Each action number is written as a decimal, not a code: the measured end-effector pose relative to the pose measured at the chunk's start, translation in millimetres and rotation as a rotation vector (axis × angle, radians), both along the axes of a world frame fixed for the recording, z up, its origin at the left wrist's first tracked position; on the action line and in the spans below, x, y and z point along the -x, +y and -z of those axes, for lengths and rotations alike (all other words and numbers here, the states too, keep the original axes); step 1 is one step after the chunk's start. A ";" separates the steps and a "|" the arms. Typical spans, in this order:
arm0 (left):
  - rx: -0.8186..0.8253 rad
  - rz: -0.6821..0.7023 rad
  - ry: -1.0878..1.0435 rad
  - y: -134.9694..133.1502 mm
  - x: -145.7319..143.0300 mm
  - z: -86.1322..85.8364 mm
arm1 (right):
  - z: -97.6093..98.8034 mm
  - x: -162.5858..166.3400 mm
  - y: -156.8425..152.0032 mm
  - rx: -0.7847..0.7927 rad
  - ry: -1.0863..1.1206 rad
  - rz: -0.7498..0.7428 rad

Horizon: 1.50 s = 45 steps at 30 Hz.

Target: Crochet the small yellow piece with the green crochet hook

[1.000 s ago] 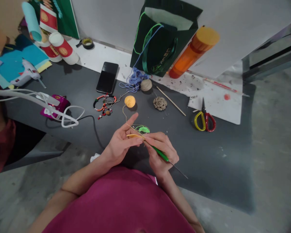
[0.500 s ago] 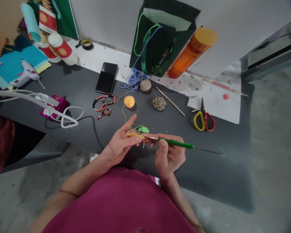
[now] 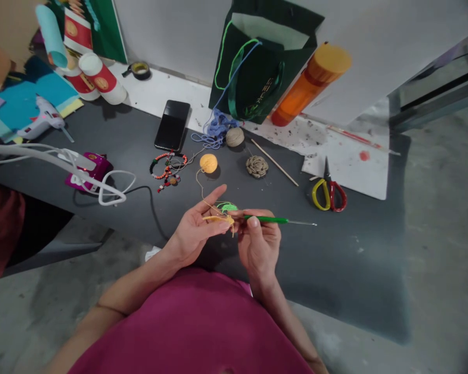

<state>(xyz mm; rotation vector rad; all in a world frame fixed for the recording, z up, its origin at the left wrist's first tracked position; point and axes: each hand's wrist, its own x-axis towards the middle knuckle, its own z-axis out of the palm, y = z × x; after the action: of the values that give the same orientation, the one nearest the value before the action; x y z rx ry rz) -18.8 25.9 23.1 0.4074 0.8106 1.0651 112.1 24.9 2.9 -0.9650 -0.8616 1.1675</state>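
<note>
Between thumb and fingers, my left hand (image 3: 195, 228) pinches a small piece of yellow crochet work (image 3: 229, 220), its index finger stretched out with yarn running over it. That strand leads back to a yellow yarn ball (image 3: 208, 163) on the table. My right hand (image 3: 260, 244) is closed around the green handle of a crochet hook (image 3: 269, 219). The hook's near end meets the yellow work, though my fingers partly hide the tip; its other metal end points right. Just behind the hands lies a bright green yarn piece (image 3: 229, 206).
Across the grey table (image 3: 335, 270) lie scissors (image 3: 328, 192), a wooden stick (image 3: 275, 162), a beige yarn coil (image 3: 257, 166), a beaded bracelet (image 3: 167, 165) and a phone (image 3: 172, 125). Behind stand a dark green paper bag (image 3: 253, 67) and an orange bottle (image 3: 310, 85). A glue gun (image 3: 44, 120) rests left.
My right hand has moved left with the crochet hook, bringing it closer to my left hand. The hook now lies more level. My left hand has barely moved.
</note>
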 end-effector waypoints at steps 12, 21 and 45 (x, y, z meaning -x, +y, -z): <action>-0.075 -0.011 -0.004 -0.1 2.2 3.0 | 1.5 -4.5 -0.5 -0.041 0.048 -0.044; -0.065 -0.027 0.032 -0.8 2.8 3.5 | 9.6 -12.1 -7.7 -0.045 -0.040 -0.012; -0.079 -0.049 0.050 -0.6 1.9 6.0 | 6.7 -9.8 -12.5 -0.152 -0.212 0.058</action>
<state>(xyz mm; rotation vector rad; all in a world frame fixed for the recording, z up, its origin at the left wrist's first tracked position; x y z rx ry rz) -20.7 25.3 17.1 0.4854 0.8282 1.1388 121.9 12.4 -3.7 -0.9934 -1.0691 0.9474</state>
